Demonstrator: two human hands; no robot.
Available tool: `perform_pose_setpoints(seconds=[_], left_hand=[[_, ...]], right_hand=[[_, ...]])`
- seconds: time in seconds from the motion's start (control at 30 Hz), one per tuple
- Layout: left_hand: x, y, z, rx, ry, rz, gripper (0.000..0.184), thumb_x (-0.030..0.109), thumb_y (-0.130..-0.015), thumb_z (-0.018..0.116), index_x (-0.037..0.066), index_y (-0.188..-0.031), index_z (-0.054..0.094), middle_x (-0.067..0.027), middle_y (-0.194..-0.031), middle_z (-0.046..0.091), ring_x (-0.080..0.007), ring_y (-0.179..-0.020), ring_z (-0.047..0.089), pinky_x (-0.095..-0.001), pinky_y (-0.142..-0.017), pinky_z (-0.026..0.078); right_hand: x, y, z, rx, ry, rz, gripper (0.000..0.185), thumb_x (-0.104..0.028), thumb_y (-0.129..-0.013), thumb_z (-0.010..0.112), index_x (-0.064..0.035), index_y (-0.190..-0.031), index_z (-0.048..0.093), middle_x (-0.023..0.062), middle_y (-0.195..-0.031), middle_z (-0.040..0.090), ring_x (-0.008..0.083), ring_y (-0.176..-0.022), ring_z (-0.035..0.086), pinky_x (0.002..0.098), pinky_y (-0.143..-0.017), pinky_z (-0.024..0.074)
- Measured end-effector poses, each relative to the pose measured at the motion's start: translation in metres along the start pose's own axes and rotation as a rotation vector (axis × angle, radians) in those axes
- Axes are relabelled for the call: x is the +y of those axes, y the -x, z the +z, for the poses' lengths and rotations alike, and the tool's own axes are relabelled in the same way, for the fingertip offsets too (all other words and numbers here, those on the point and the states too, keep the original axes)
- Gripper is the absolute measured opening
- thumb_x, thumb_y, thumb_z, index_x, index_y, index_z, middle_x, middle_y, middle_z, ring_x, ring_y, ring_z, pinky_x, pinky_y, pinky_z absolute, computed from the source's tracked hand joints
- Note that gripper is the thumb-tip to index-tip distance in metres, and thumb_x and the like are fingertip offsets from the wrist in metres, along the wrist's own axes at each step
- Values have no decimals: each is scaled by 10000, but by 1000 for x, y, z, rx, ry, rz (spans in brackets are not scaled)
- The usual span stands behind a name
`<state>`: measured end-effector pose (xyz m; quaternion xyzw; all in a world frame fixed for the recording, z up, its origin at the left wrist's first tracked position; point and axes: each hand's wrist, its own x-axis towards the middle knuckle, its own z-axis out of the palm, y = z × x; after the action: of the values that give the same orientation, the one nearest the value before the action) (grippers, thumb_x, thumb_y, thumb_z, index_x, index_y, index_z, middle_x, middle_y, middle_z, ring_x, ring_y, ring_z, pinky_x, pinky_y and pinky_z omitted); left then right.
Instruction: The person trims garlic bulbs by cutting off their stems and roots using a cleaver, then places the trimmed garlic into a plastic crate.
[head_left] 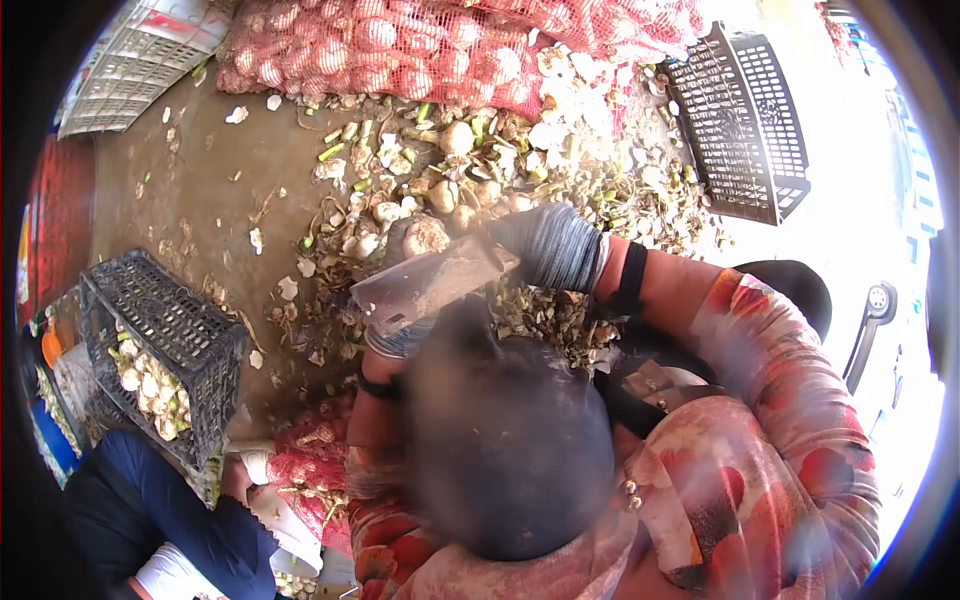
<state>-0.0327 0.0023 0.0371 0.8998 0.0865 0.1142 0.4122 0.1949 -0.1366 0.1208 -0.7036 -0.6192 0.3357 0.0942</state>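
Observation:
My right hand [540, 245], in a grey knitted glove, is closed on a broad-bladed cleaver [425, 285]. The blade lies crosswise over my left hand [398, 246] and hides much of it. That gloved left hand is closed around a garlic bulb [427, 236], just beyond the blade's upper edge. A dark rounded shape [510, 450], blurred and close to the camera, covers the area below my hands. Loose garlic bulbs [457, 138] lie past my hands among peelings and cut stalks [620, 190].
Red mesh sacks of garlic [400, 50] line the back. A black crate [735, 120] stands at the right rear. At left, a tilted black crate [165, 310] holds trimmed garlic [150, 385]. A co-worker in a dark sleeve [190, 510] is at lower left, beside another red mesh sack [310, 450].

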Motion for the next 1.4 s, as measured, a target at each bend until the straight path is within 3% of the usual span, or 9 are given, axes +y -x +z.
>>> perform_pose_setpoints(seconds=[0.1,0.3,0.43,0.5,0.7,0.97,1.1,1.23,1.4], left_hand=[[22,-18,-7,40,-152,186,576,80,-875,628,22,-1387,372,-98,-1167,619,-194,-1061,601,-302,-891,500],[58,-56,-17,332,951,-496,544,38,-765,733,36,-1230,449,-78,-1067,571,-159,-965,583,-290,-822,516],[51,-73,-8,94,108,-317,783,182,-733,813,21,-1368,383,-127,-1232,516,-226,-1097,537,-373,-963,456],[62,-80,-17,180,-148,-43,846,207,-693,836,17,-1372,368,-154,-1282,470,-256,-1193,486,-407,-997,437],[23,-59,-7,234,1709,-685,621,357,-908,648,71,-1396,393,-94,-1388,435,-246,-1217,483,-410,-971,468],[40,-89,-16,-20,1808,-796,510,352,-933,610,72,-1333,461,-73,-1204,574,-229,-1112,567,-403,-870,540],[42,-86,-18,-34,1659,-707,400,303,-955,589,59,-1266,528,-74,-1159,602,-206,-1089,585,-346,-833,544],[8,-57,-12,87,543,-593,345,334,-952,581,31,-1109,629,-66,-765,659,-145,-697,646,-297,-632,540],[16,-39,-25,214,-51,-564,202,112,-870,621,14,-1044,646,-181,-998,580,-253,-911,590,-372,-761,486]], right_hand=[[16,2,12,67,30,75,296,-127,-760,645,-88,-1047,583,150,-810,663,355,-812,672,447,-648,527],[74,12,48,364,-468,327,422,-388,-870,670,-34,-1072,560,145,-721,642,296,-654,644,404,-610,509],[-1,-11,8,96,-1193,410,478,-431,-845,726,-42,-1088,591,-20,-785,601,112,-724,536,340,-685,487],[-14,-21,-3,189,-1066,335,450,-388,-827,758,-50,-1083,606,11,-822,583,114,-761,512,336,-713,464],[4,-33,16,362,-538,69,424,-353,-780,784,-52,-983,565,100,-860,621,222,-811,599,359,-738,483],[-4,-20,0,353,-508,47,483,-406,-819,714,-68,-1136,576,175,-968,657,360,-911,642,411,-790,507],[1,-15,1,274,-405,135,471,-406,-837,692,-59,-1135,578,200,-978,657,379,-929,636,448,-798,499],[5,1,-11,283,-290,67,382,-395,-842,666,-64,-1025,607,188,-861,657,379,-851,651,453,-736,504],[39,9,18,-130,7,146,193,-247,-893,574,-69,-942,630,172,-788,650,355,-734,655,448,-648,529]])
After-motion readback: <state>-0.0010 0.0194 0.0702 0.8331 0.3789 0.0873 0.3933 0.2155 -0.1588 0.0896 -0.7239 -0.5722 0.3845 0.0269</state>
